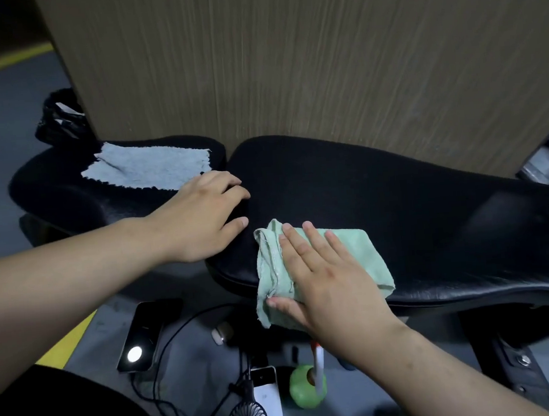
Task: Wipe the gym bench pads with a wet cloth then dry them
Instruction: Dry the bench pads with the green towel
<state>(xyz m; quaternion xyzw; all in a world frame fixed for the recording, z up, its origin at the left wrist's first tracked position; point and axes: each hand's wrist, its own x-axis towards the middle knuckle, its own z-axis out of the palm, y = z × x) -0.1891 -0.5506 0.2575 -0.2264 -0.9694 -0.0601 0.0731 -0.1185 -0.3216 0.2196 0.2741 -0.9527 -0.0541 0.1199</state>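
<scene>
Now, landmark: long pad (380, 193) of the black surface.
Green cloth (362, 250): is spread on the long pad's near left part.
Right grip (325, 286): is pressed flat on the green cloth, fingers straight, nothing clasped.
Left grip (198, 213): is rested on the long pad's left end, loosely bent, nothing held.
Blue-grey cloth (145, 168): is laid left of the long pad, on the short pad (55, 192).

Towel (146, 167) on pad (52, 192) — phone (145, 336), perhaps, below
</scene>
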